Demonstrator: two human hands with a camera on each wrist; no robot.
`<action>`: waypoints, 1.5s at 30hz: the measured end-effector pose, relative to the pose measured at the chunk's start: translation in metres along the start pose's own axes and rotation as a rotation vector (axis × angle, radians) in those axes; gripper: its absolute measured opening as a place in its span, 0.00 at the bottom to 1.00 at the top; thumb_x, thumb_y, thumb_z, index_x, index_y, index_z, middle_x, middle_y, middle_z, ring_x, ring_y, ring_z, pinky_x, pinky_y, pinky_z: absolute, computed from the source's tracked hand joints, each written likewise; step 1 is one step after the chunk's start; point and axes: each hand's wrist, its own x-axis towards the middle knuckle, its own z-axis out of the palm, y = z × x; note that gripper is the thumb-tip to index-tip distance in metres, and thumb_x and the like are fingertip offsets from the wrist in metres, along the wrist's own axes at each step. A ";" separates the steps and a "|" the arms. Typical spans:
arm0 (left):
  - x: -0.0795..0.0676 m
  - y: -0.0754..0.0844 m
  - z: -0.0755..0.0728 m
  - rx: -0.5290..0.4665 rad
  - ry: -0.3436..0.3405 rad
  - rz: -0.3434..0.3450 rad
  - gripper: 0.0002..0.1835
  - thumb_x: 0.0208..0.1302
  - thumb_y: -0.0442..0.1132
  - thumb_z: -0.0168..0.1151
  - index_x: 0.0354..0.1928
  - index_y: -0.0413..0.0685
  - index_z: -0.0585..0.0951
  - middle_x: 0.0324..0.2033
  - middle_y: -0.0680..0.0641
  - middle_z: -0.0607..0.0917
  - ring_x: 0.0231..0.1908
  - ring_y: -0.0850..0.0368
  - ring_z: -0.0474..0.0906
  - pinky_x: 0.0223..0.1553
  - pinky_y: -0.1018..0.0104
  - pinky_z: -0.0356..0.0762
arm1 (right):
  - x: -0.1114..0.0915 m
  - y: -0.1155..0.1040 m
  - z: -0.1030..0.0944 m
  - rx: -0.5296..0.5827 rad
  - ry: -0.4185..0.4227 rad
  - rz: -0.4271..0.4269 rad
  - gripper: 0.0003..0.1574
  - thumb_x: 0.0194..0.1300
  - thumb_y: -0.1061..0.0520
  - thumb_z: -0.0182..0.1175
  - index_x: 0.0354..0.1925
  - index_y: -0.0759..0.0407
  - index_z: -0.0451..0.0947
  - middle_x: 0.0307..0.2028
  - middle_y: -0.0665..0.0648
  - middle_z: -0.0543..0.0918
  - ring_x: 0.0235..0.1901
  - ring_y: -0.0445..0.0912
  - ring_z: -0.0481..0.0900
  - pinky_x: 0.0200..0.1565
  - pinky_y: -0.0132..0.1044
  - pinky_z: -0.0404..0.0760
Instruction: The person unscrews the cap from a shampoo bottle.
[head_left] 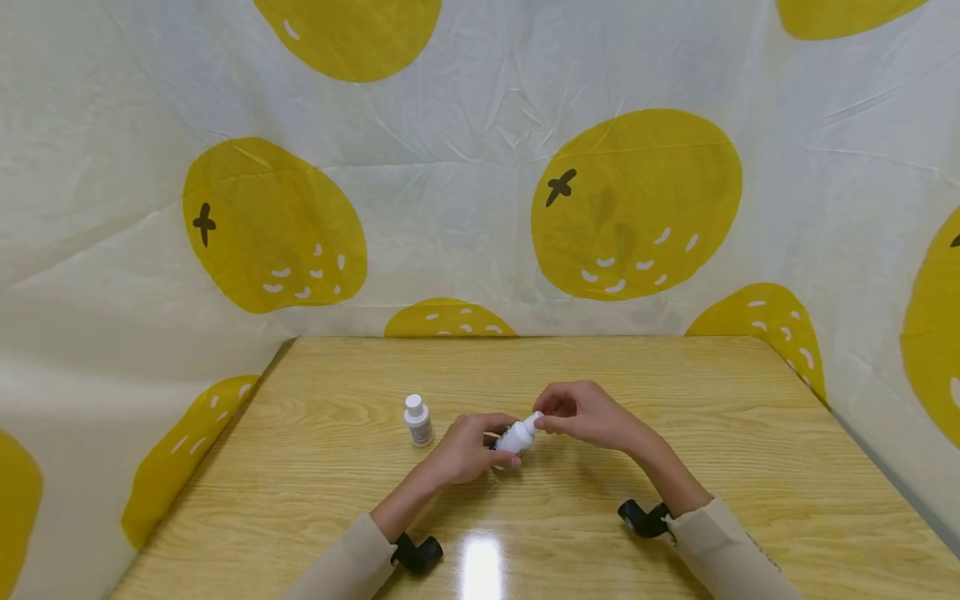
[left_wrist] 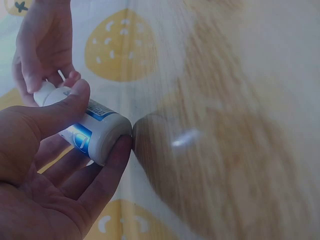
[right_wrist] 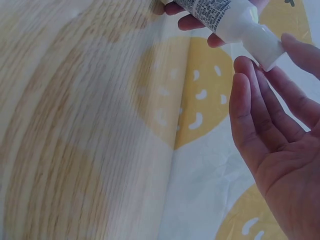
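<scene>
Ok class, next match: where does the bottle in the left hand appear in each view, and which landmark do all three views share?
Head: the bottle is below centre, slightly right, tilted.
Left wrist: the bottle is left of centre, near mid-height.
Right wrist: the bottle is at the top, right of centre.
Shared landmark: the right hand, at the bottle's white cap.

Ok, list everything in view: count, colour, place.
Table: one, light wood, in front.
Held bottle: one, white with some blue, tilted, mid-table.
Standing bottle: one, white, left of held bottle.
Caps: two, white, one per bottle.
Cloth: count unclear, white with yellow fruit, behind and beside table.
Wrist cameras: two, black, one per wrist.
Sleeves: two, beige, one per forearm.
Left hand: one, bare, gripping held bottle.
Right hand: one, bare, pinching held bottle's cap.
</scene>
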 end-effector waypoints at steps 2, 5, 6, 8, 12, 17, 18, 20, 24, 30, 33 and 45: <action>0.000 0.000 0.000 -0.001 -0.002 -0.004 0.22 0.59 0.39 0.78 0.56 0.52 0.86 0.51 0.47 0.89 0.52 0.52 0.86 0.52 0.62 0.88 | 0.000 0.000 0.000 -0.001 0.000 -0.005 0.11 0.69 0.54 0.69 0.45 0.58 0.84 0.37 0.59 0.88 0.34 0.58 0.86 0.35 0.32 0.84; 0.000 0.001 0.000 0.000 -0.003 -0.007 0.22 0.59 0.40 0.78 0.56 0.52 0.86 0.51 0.47 0.89 0.52 0.53 0.87 0.52 0.62 0.88 | 0.000 0.001 -0.001 -0.016 0.003 -0.024 0.10 0.68 0.56 0.70 0.46 0.57 0.84 0.37 0.55 0.88 0.35 0.53 0.86 0.38 0.33 0.85; 0.000 0.001 0.000 0.001 -0.003 -0.010 0.22 0.59 0.40 0.78 0.57 0.53 0.86 0.52 0.47 0.89 0.52 0.53 0.86 0.52 0.62 0.88 | 0.000 0.002 -0.001 -0.022 0.004 -0.032 0.10 0.67 0.56 0.70 0.46 0.57 0.84 0.37 0.55 0.88 0.35 0.51 0.86 0.39 0.34 0.86; 0.000 0.001 0.000 0.004 -0.003 -0.013 0.22 0.59 0.40 0.78 0.57 0.53 0.86 0.52 0.48 0.89 0.52 0.53 0.86 0.53 0.62 0.88 | 0.000 0.002 -0.001 -0.029 0.007 -0.045 0.12 0.67 0.56 0.71 0.47 0.58 0.84 0.38 0.54 0.88 0.36 0.47 0.85 0.41 0.36 0.87; 0.000 0.002 0.000 0.007 -0.001 -0.015 0.22 0.59 0.39 0.78 0.56 0.52 0.86 0.51 0.48 0.89 0.53 0.53 0.86 0.54 0.60 0.87 | 0.000 0.002 -0.001 -0.039 0.020 -0.048 0.15 0.68 0.53 0.70 0.49 0.59 0.84 0.40 0.54 0.88 0.37 0.45 0.84 0.42 0.38 0.87; 0.000 0.001 0.000 0.009 0.002 -0.014 0.22 0.59 0.39 0.78 0.56 0.52 0.86 0.51 0.48 0.89 0.53 0.52 0.86 0.54 0.60 0.87 | 0.001 0.002 0.000 -0.054 0.041 -0.026 0.14 0.70 0.50 0.68 0.47 0.57 0.84 0.37 0.52 0.87 0.37 0.43 0.83 0.41 0.36 0.86; 0.000 0.001 0.001 0.009 0.002 -0.013 0.22 0.59 0.39 0.78 0.56 0.52 0.86 0.51 0.48 0.89 0.53 0.52 0.86 0.54 0.60 0.87 | 0.001 0.001 0.000 -0.054 0.042 -0.025 0.13 0.70 0.50 0.68 0.46 0.57 0.84 0.37 0.52 0.87 0.36 0.43 0.83 0.40 0.35 0.86; 0.000 0.001 0.001 0.007 0.002 -0.009 0.22 0.59 0.39 0.78 0.56 0.52 0.86 0.51 0.48 0.89 0.53 0.52 0.86 0.54 0.61 0.87 | 0.001 0.001 0.000 -0.050 0.036 -0.024 0.12 0.70 0.50 0.68 0.45 0.56 0.84 0.36 0.51 0.87 0.35 0.42 0.83 0.39 0.34 0.85; 0.000 0.001 0.000 0.002 0.003 -0.008 0.22 0.59 0.39 0.78 0.56 0.53 0.86 0.51 0.49 0.89 0.52 0.54 0.86 0.53 0.63 0.87 | 0.001 0.001 -0.001 -0.043 0.024 -0.033 0.10 0.70 0.52 0.68 0.44 0.56 0.85 0.36 0.52 0.88 0.35 0.41 0.83 0.38 0.33 0.85; 0.000 0.000 0.001 -0.002 0.002 -0.017 0.21 0.59 0.38 0.77 0.56 0.53 0.86 0.51 0.49 0.89 0.52 0.55 0.85 0.53 0.63 0.87 | 0.000 0.002 -0.002 -0.009 0.006 -0.048 0.09 0.69 0.56 0.69 0.46 0.56 0.86 0.39 0.55 0.89 0.35 0.49 0.85 0.38 0.32 0.85; 0.000 0.000 0.001 -0.006 0.003 -0.009 0.21 0.59 0.38 0.78 0.55 0.52 0.86 0.50 0.48 0.89 0.52 0.53 0.86 0.52 0.61 0.88 | 0.000 0.003 -0.002 0.018 0.001 -0.057 0.10 0.68 0.59 0.69 0.47 0.57 0.86 0.41 0.57 0.88 0.36 0.50 0.86 0.40 0.32 0.86; 0.000 0.001 0.001 0.004 0.004 -0.009 0.21 0.59 0.38 0.78 0.55 0.52 0.87 0.49 0.48 0.89 0.51 0.53 0.85 0.53 0.61 0.88 | -0.001 0.004 -0.002 0.027 -0.006 -0.078 0.15 0.66 0.59 0.71 0.50 0.60 0.84 0.46 0.60 0.88 0.37 0.50 0.87 0.42 0.36 0.88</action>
